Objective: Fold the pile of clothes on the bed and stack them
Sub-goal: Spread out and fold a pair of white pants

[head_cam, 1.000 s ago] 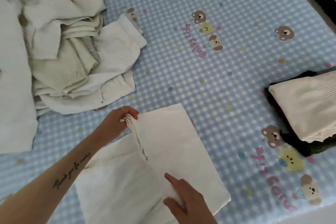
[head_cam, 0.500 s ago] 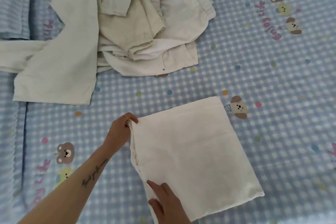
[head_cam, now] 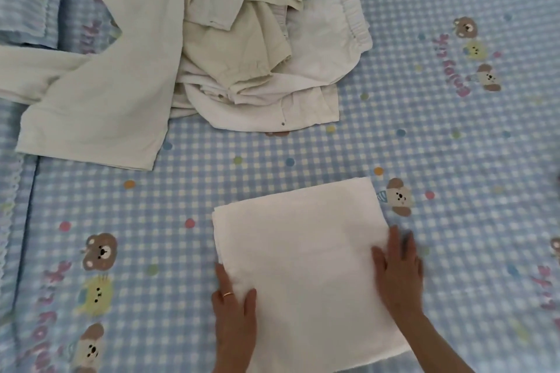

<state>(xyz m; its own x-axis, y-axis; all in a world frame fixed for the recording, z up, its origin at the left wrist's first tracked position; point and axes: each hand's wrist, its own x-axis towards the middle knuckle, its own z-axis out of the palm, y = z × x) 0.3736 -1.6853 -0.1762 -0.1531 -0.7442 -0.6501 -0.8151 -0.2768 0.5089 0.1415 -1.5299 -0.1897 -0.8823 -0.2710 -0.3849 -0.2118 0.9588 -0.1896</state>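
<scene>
2 hands (head_cam: 235,309) (head_cam: 397,269) flat on folded cloth (head_cam: 303,251), unfolded pile (head_cam: 248,48) beyond.

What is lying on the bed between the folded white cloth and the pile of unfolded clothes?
Nothing. In the head view, only bare checked bedsheet separates the folded white cloth from the pile of clothes.

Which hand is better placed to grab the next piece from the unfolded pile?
Left. The left hand rests on the folded cloth's left edge, on the pile's side; the right hand lies farther right.
</scene>
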